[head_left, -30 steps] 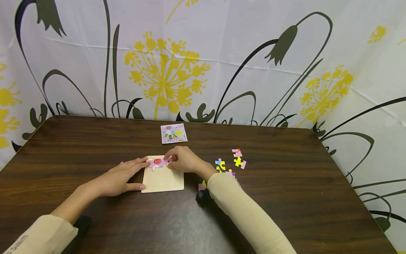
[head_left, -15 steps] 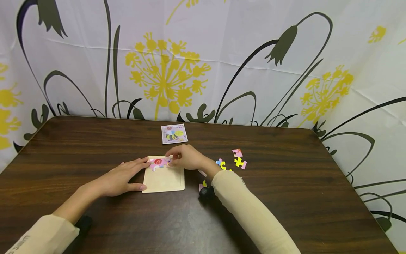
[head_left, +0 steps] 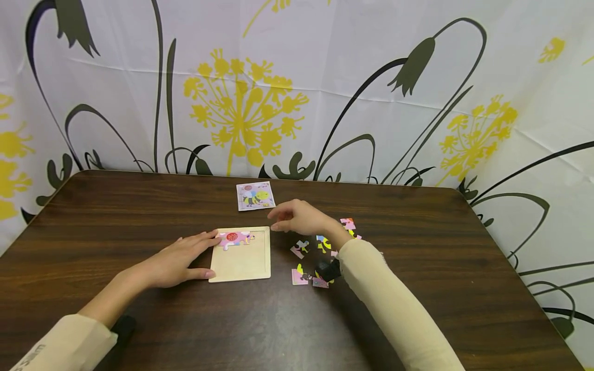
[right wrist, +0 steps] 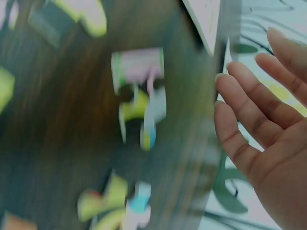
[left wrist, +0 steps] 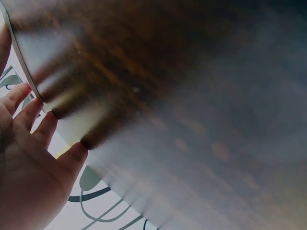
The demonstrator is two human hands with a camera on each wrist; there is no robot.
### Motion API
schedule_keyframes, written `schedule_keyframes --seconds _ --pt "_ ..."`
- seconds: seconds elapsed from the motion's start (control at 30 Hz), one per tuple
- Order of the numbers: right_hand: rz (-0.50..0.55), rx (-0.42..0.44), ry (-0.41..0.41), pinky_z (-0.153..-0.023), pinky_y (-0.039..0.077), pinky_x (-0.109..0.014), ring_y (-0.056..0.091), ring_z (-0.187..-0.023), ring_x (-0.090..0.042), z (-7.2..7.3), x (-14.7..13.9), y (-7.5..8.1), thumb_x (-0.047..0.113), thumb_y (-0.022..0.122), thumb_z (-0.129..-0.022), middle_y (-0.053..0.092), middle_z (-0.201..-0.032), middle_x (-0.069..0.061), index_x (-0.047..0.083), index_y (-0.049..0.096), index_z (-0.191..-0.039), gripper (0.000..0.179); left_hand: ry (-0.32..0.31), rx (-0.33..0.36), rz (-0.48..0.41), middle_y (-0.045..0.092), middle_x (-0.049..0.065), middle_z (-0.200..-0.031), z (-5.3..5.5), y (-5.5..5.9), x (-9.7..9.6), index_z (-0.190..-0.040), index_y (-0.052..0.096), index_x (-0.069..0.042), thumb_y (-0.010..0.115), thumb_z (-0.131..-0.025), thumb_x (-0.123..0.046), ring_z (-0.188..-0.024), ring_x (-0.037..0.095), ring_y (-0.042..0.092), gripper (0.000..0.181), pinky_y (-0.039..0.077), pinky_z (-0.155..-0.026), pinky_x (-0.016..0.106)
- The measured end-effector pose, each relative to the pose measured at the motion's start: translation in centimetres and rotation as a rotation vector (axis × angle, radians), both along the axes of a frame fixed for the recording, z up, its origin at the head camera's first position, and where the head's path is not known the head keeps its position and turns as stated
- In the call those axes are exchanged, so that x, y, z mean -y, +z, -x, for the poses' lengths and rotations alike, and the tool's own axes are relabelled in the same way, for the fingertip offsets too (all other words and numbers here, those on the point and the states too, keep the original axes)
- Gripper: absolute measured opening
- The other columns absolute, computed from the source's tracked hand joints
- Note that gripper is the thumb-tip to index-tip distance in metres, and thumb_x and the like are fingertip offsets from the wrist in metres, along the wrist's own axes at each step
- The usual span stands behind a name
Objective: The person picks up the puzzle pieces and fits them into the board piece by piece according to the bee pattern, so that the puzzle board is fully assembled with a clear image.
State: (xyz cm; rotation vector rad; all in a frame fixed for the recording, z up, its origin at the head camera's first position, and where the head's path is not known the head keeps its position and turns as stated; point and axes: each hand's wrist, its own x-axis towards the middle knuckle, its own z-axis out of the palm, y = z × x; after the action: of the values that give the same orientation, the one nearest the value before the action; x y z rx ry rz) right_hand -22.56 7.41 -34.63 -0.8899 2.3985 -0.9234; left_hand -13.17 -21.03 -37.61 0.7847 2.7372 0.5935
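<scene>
The left hand, spread wide, touches a puzzle tray; the right hand, empty and loosely curved, hovers near loose pieces.

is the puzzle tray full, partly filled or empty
Partly filled: in the head view, pink puzzle pieces lie at the upper left of the tray, which is bare below them.

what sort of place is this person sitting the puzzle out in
Probably an indoor tabletop workspace, though whether a home or a studio I can't tell. A dark table stands before a creased flower-print cloth, with a tray and loose puzzle pieces on it.
</scene>
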Motion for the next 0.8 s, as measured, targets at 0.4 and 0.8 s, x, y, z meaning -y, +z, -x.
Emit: schedule_keyframes --seconds 0.4,0.8 --pt "-0.021 0.011 -0.12 -0.08 0.048 -0.032 0.057 -0.094 -0.02 1.9 -7.9 0.7 0.011 0.064 -0.086 0.062 -0.106 -0.013 -0.001 0.06 -0.116 0.032 0.006 0.002 0.007 0.029 0.022 -0.143 0.0 0.1 -0.1 -0.136 0.038 -0.001 0.063 -0.08 -0.048 -0.128 0.043 0.027 0.077 0.021 -0.095 0.067" --pt "-0.091 -0.017 -0.204 -0.085 0.046 -0.041 0.056 -0.1 -0.028 2.1 -14.3 -0.3 0.004 0.064 -0.084 0.06 -0.113 -0.019 -0.005 0.059 -0.114 0.031 0.007 0.012 0.006 0.028 0.021 -0.144 -0.1 0.3 -0.1 -0.136 0.038 -0.001 0.063 -0.08 -0.047 -0.129 0.043 0.026 0.077 0.02 -0.095 0.067"
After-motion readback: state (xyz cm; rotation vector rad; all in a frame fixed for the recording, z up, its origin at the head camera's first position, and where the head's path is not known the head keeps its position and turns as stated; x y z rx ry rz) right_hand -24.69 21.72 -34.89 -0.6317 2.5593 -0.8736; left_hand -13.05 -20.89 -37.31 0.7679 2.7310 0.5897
